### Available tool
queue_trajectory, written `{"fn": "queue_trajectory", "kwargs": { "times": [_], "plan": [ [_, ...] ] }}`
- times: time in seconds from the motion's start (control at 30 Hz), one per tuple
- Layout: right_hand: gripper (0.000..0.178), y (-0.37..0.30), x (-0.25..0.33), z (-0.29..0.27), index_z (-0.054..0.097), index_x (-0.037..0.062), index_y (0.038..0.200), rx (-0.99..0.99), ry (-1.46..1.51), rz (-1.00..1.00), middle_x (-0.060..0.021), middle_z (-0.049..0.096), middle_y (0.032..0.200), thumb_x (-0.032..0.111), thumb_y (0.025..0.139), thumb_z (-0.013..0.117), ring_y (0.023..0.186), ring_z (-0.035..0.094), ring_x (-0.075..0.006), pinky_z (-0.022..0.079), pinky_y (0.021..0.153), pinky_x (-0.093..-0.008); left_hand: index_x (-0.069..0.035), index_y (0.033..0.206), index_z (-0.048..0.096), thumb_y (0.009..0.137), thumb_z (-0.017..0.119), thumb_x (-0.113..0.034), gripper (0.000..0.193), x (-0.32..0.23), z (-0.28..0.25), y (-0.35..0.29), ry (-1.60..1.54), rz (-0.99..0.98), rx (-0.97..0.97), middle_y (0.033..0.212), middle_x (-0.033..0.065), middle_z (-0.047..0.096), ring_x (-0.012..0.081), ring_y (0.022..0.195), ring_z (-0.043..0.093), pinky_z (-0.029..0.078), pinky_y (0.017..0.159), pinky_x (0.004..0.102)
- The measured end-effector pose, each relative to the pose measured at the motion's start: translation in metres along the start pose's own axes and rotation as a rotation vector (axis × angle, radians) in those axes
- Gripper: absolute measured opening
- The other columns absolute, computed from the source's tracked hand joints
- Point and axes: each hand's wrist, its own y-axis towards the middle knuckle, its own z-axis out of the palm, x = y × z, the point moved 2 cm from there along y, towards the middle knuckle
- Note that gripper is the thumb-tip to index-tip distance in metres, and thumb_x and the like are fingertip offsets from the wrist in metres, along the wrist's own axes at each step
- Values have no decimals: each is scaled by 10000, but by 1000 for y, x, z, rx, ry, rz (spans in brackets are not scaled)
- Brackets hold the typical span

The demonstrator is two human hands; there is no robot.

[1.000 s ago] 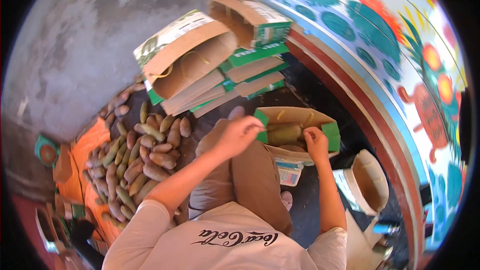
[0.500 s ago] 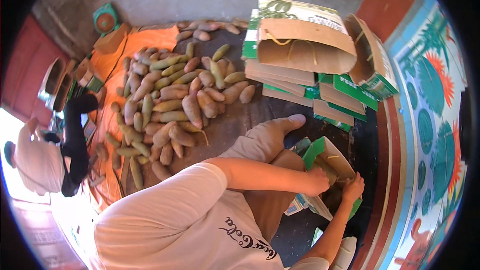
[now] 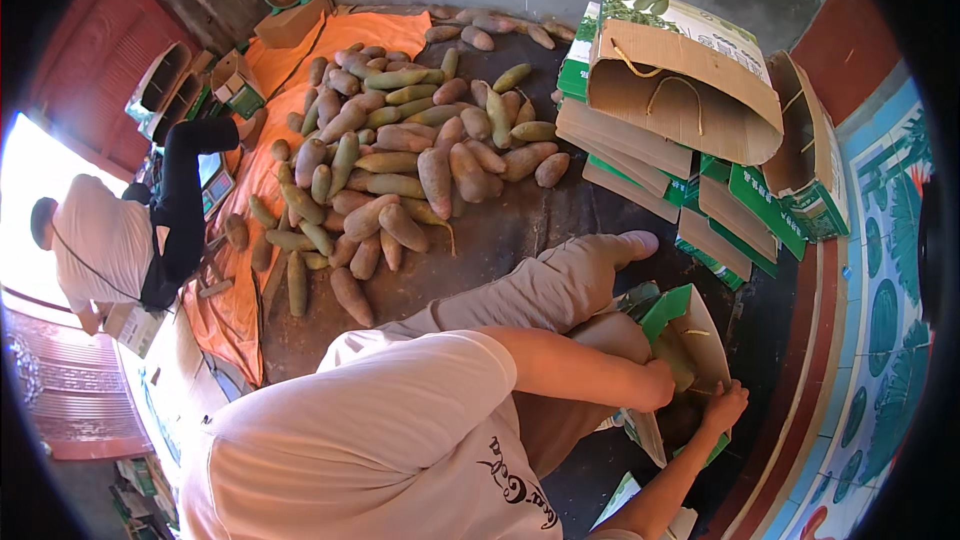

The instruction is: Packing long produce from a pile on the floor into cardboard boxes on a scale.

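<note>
An open green-and-white cardboard carton (image 3: 708, 332) with a brown inside stands at my lower right, close to my bent leg. My left hand (image 3: 655, 385) is closed at the near side of its opening. On the opposite side, my right hand (image 3: 725, 406) grips the rim, its fingers bent over the edge. Greenish-brown produce (image 3: 677, 360) shows within, partly shaded and partly hidden by the carton walls. Short string handles are attached to the carton.
A large pile of long green and reddish-brown produce (image 3: 400, 160) covers the dark floor sheet. Stacked cartons (image 3: 690, 90) stand at the back right beside a tiled wall (image 3: 880, 320). An orange tarp (image 3: 225, 305) lies left, near another person (image 3: 110, 240) and a scale (image 3: 216, 185).
The view has shifted, so the scene sits further right. Both my hands stay at the carton's rim with little movement. The other person is bent over, reaching toward a carton.
</note>
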Motion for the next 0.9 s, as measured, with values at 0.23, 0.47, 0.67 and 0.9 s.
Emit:
{"fn": "queue_trajectory", "kwargs": {
  "times": [0.23, 0.47, 0.67, 0.9],
  "plan": [
    [254, 3, -5, 8, 600, 76, 886, 41, -22, -9, -131, 543, 839, 244, 711, 676, 816, 539, -330, 442, 727, -417, -147, 952, 682, 747, 611, -221, 229, -1, -3, 1, 28, -22, 99, 1011, 16, 646, 237, 935, 599, 487, 655, 433],
    [259, -2, 2, 13, 595, 73, 891, 79, 44, 26, -136, 606, 850, 274, 738, 655, 789, 586, -330, 463, 661, -429, -157, 950, 684, 764, 586, -194, 214, 0, 8, 8, 78, -2, 145, 1020, 32, 645, 224, 925, 611, 502, 660, 397],
    [216, -21, 0, 6, 585, 91, 846, 35, 52, 54, -146, 621, 767, 297, 783, 609, 721, 604, -339, 462, 607, -449, -160, 934, 684, 767, 571, -185, 203, -3, -2, -5, 128, 118, 141, 983, 29, 657, 200, 904, 627, 513, 676, 376],
    [196, -58, -5, -25, 555, 71, 748, -58, 147, 138, -122, 609, 741, 238, 727, 655, 718, 605, -299, 475, 615, -404, -97, 751, 692, 715, 580, -110, 118, -4, -10, -26, 279, 291, 2, 810, 88, 665, 249, 791, 646, 520, 657, 359]
  ]
}}
